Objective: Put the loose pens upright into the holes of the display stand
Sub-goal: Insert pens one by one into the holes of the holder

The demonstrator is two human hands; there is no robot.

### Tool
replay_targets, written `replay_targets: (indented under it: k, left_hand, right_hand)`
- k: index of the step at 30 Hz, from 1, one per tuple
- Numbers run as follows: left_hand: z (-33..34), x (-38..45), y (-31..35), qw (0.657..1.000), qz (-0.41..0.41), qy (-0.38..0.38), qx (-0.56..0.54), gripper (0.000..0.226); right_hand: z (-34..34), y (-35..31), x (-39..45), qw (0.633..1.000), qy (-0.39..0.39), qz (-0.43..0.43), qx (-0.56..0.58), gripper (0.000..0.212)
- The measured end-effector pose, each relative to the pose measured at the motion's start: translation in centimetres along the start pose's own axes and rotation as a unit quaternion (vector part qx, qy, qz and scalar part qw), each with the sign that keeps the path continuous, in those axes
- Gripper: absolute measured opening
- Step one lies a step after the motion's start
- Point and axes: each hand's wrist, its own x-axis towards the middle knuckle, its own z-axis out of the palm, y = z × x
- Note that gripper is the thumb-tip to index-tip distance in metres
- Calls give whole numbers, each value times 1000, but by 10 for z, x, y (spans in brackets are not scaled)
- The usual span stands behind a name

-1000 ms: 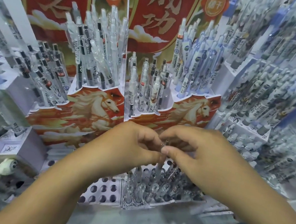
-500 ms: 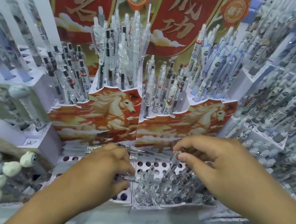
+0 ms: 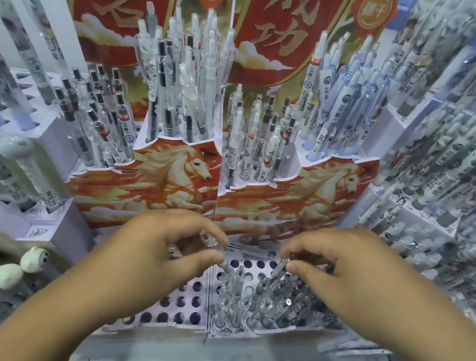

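While both hands work above the low white display stand, the left hand is curled around several clear pens, whose ends show between its thumb and forefinger; one further clear pen slants down from the thumb tip toward the holes. The right hand pinches the cap end of a single clear pen between thumb and forefinger, the barrel tilted steeply with its lower end among the pens already standing. These standing pens fill the right part of the stand, upright or slightly leaning, in a dense cluster directly below the right hand. The left part of the stand shows rows of round holes, dark and unfilled, partly covered by the left hand. One loose pen lies flat along the back edge of the stand, between the two hands. Behind the stand rises a red and gold cardboard display printed with white horses, its tiered pockets holding many upright pens. White tiered racks of pens flank it on both sides. At lower left lie pale, rounded plush toppers in a heap.
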Motion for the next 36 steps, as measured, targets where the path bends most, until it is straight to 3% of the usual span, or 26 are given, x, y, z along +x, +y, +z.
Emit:
replay_targets:
  k: [10, 23, 29, 36]
  left_hand:
    - [12, 32, 22, 987, 53, -139, 66, 13]
    - [4, 29, 12, 989, 22, -142, 39, 10]
    - [1, 24, 13, 991, 49, -112, 51, 11]
    - [17, 33, 13, 982, 26, -170, 72, 12]
  right_hand:
    - [12, 3, 7, 999, -20, 18, 42, 19]
    - [10, 8, 2, 997, -19, 25, 66, 15]
    - [13, 7, 5, 997, -25, 25, 69, 17]
    - [12, 7, 6, 996, -31, 28, 82, 17]
